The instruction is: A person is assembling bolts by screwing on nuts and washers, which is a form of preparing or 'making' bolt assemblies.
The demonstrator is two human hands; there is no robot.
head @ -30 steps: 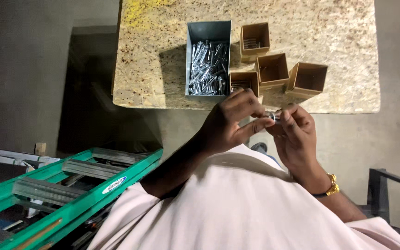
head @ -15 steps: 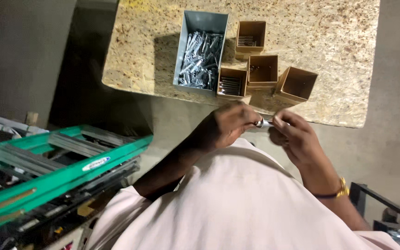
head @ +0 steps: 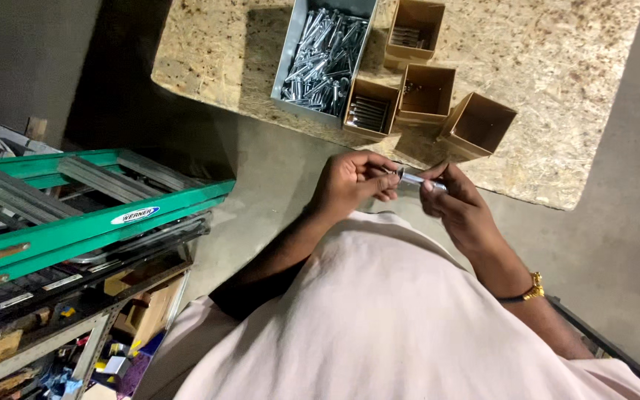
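Both of my hands hold one small silver bolt [head: 412,178] in front of my chest, just off the near edge of a chipboard table [head: 557,96]. My left hand [head: 353,181] pinches its end with the fingertips. My right hand [head: 457,204] grips the shaft; a gold bracelet sits on that wrist. On the table beyond stand a grey metal bin [head: 325,55] full of silver bolts and several small open cardboard boxes; one box [head: 370,111] holds dark pieces, another box [head: 478,126] looks empty.
A green ladder [head: 75,211] lies across a cluttered metal shelf [head: 75,326] to my left. Grey concrete floor [head: 616,244] runs under and beside the table. A dark metal frame [head: 594,337] shows at the lower right.
The view has tilted and swung right, so the table sits higher and skewed. My hands stay together on the bolt, with small finger shifts only.
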